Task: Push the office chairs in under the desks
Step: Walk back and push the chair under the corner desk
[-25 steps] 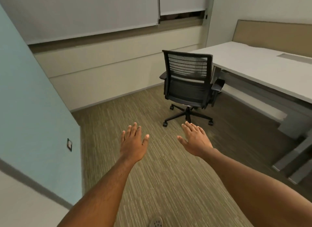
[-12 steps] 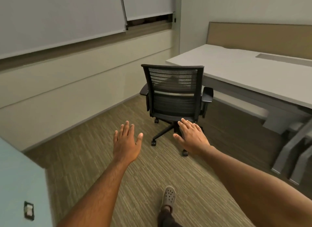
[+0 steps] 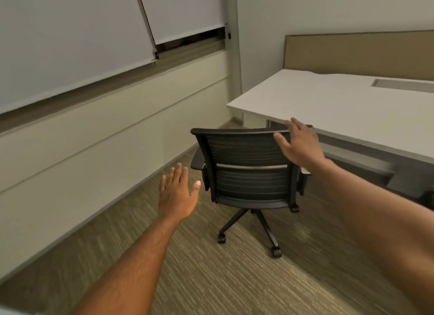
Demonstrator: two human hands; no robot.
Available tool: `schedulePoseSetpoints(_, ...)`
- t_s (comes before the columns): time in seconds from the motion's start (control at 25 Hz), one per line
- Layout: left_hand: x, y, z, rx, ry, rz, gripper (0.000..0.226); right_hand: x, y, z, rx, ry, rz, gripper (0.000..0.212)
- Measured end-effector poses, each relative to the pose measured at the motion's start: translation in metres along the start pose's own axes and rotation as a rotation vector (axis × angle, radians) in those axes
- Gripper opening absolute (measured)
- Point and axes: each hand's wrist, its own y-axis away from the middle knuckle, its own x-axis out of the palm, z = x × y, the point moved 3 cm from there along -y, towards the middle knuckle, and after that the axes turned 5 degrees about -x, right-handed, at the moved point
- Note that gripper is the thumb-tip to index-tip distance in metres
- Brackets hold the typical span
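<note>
Two bare hands reach out, fingers spread and holding nothing: the right hand [image 3: 299,142] at the top corner of a black office chair [image 3: 246,171] beside the white desk [image 3: 347,108], the left hand [image 3: 177,195] just short of it.

There was one black office chair [image 3: 249,171] standing just in front of one white tabletop [image 3: 340,110]. Two bare hands were out, the left hand [image 3: 178,195] beside the chair, the right hand [image 3: 300,143] at its top edge. Two window blinds [image 3: 94,33] hung behind the chair.
</note>
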Motion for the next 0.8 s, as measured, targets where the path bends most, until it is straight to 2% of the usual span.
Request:
schedulePoseSetpoints(0.16, -0.021, -0.095, -0.014, 0.017, 0.037, -0.032, 0.067, 0.013, -0.061, -0.039, 0.130, 0.163, 0.239, 0.071)
schedulePoseSetpoints(0.24, -0.027, -0.133, -0.019, 0.037, 0.054, -0.021, 0.067, 0.022, -0.071, -0.045, 0.142, 0.221, 0.297, 0.070)
schedulePoseSetpoints(0.32, -0.024, -0.169, -0.027, 0.075, 0.066, 0.011, 0.068, 0.028, -0.076, -0.047, 0.161, 0.249, 0.266, 0.070)
schedulePoseSetpoints(0.4, -0.010, -0.197, -0.033, 0.106, 0.090, 0.111, 0.072, 0.031, -0.073, -0.044, 0.200, 0.269, 0.230, 0.070)
schedulePoseSetpoints(0.52, 0.009, -0.223, -0.027, 0.046, 0.227, 0.291, 0.098, 0.037, -0.055, -0.040, 0.255, 0.313, 0.151, 0.071)
schedulePoseSetpoints(0.64, 0.019, -0.238, -0.015, 0.028, 0.202, 0.319, 0.090, 0.046, -0.029, -0.030, 0.285, 0.345, 0.042, 0.078)
schedulePoseSetpoints(0.8, 0.021, -0.246, -0.010, 0.096, 0.145, 0.274, 0.100, 0.044, -0.017, -0.006, 0.346, 0.369, -0.013, 0.077)
